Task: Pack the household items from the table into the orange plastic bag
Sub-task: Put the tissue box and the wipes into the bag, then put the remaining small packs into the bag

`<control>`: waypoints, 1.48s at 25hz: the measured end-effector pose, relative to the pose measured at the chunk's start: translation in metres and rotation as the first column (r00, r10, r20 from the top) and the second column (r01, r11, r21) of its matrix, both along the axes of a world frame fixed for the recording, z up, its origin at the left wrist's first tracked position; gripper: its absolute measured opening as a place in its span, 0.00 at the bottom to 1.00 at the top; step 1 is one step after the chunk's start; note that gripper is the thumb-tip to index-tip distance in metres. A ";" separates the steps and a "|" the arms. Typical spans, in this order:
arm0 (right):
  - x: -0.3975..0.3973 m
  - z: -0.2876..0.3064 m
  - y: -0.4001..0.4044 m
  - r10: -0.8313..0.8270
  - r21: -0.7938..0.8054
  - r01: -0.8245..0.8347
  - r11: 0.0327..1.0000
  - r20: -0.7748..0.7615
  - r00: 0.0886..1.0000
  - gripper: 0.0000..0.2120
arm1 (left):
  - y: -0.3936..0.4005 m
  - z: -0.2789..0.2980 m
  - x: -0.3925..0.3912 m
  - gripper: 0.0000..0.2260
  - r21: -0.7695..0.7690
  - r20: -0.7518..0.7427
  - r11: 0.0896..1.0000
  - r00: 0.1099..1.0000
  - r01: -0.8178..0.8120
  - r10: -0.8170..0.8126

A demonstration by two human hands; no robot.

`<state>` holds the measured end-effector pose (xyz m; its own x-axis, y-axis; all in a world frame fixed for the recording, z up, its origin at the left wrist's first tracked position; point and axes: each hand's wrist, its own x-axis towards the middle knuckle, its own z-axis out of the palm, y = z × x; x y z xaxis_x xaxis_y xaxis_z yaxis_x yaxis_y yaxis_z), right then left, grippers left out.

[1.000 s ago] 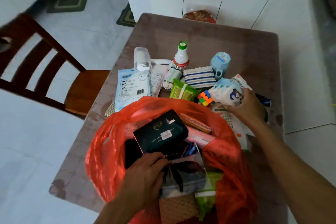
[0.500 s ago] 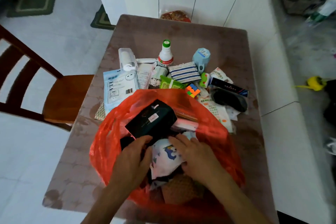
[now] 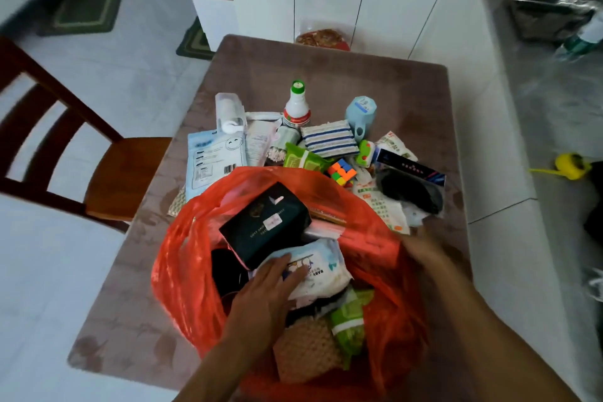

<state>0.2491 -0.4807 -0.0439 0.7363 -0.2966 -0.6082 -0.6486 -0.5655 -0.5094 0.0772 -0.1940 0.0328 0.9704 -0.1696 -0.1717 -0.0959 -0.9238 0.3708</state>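
We pressed the wipes [image 3: 321, 271] flat into the bag [image 3: 182, 258] under our spread left hand [image 3: 264, 297], and the blurred right hand [image 3: 424, 253], grip unclear, should reach the cube [image 3: 341, 172] just ahead.

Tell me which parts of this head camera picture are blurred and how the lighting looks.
Head view: the right hand is smeared by motion blur at the orange bag's rim; the left hand on the baby wipes pack is sharp. Light is dim and flat, edges bend from the wide lens.
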 end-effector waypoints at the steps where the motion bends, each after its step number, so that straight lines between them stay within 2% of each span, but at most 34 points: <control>1: 0.001 -0.008 0.004 -0.008 0.012 0.008 1.000 -0.001 1.000 0.28 | -0.001 0.000 -0.002 0.31 0.017 -0.011 1.000 1.000 -0.016 0.016; 3: 0.009 -0.004 0.010 0.077 -0.030 -0.076 0.997 0.047 0.996 0.21 | -0.004 -0.001 0.000 0.31 0.067 -0.021 0.997 0.999 -0.029 0.031; 6: 0.019 0.044 0.007 0.234 -0.122 -0.211 0.970 0.231 0.944 0.07 | -0.007 0.003 -0.001 0.31 0.084 -0.017 0.995 0.999 -0.048 0.049; 8: 0.016 0.083 -0.012 0.294 -0.167 -0.248 0.954 0.382 0.876 0.08 | -0.006 0.015 -0.011 0.25 0.055 -0.018 0.998 1.000 -0.018 0.019; 10: 0.004 0.122 -0.036 0.210 0.020 -0.260 0.965 0.529 0.822 0.10 | 0.003 0.029 -0.027 0.14 -0.021 -0.037 0.999 0.998 0.041 -0.042; 12: -0.015 0.155 -0.046 0.115 0.285 -0.333 0.899 0.579 0.807 0.13 | 0.015 0.043 -0.040 0.17 -0.062 -0.186 0.982 0.965 0.178 -0.187; 14: -0.036 0.169 -0.035 0.154 0.405 -0.445 0.799 0.577 0.802 0.13 | 0.020 0.052 -0.051 0.18 -0.091 -0.278 0.946 0.904 0.311 -0.324; 17: -0.059 0.154 0.007 0.349 0.356 -0.587 0.727 0.546 0.762 0.18 | 0.025 0.057 -0.061 0.12 -0.058 -0.266 0.955 0.918 0.291 -0.295; 19: -0.065 0.134 0.041 0.545 0.294 -0.701 0.649 0.464 0.699 0.18 | 0.036 0.064 -0.061 0.11 -0.145 -0.260 0.953 0.919 0.267 -0.297; 21: -0.074 0.114 0.079 0.717 0.245 -0.787 0.566 0.327 0.616 0.17 | 0.045 0.066 -0.056 0.07 -0.251 -0.142 0.925 0.934 0.285 -0.327; 23: -0.085 0.098 0.111 0.812 0.109 -0.844 0.525 0.233 0.535 0.13 | 0.046 0.067 -0.053 0.07 -0.217 -0.078 0.947 0.963 0.237 -0.259; 25: -0.090 0.095 0.120 0.852 -0.050 -0.857 0.512 0.153 0.500 0.12 | 0.041 0.068 -0.045 0.07 -0.255 -0.017 0.950 0.982 0.180 -0.191; 27: -0.088 0.099 0.113 0.857 -0.173 -0.841 0.512 0.169 0.487 0.11 | 0.040 0.067 -0.035 0.11 -0.343 0.076 0.924 0.985 0.170 -0.153; 29: -0.091 0.099 0.102 0.846 -0.144 -0.840 0.524 0.208 0.492 0.11 | 0.036 0.063 -0.023 0.13 -0.394 0.101 0.910 0.990 0.130 -0.097; 31: -0.100 0.098 0.095 0.883 -0.061 -0.888 0.455 0.160 0.441 0.13 | 0.028 0.055 -0.016 0.14 -0.389 0.082 0.919 0.996 0.063 -0.034; 33: -0.106 0.102 0.078 0.884 -0.037 -0.887 0.461 0.103 0.456 0.16 | 0.024 0.043 -0.011 0.14 -0.345 0.040 0.938 0.999 0.030 -0.017; 34: -0.107 0.106 0.063 0.887 -0.086 -0.883 0.462 0.062 0.458 0.18 | 0.027 0.038 -0.008 0.12 -0.348 0.012 0.937 1.000 0.026 -0.023; 37: -0.114 0.130 0.009 0.912 -0.304 -0.889 0.343 -0.119 0.393 0.29 | 0.035 0.030 -0.008 0.09 -0.326 -0.009 0.942 0.996 0.079 -0.087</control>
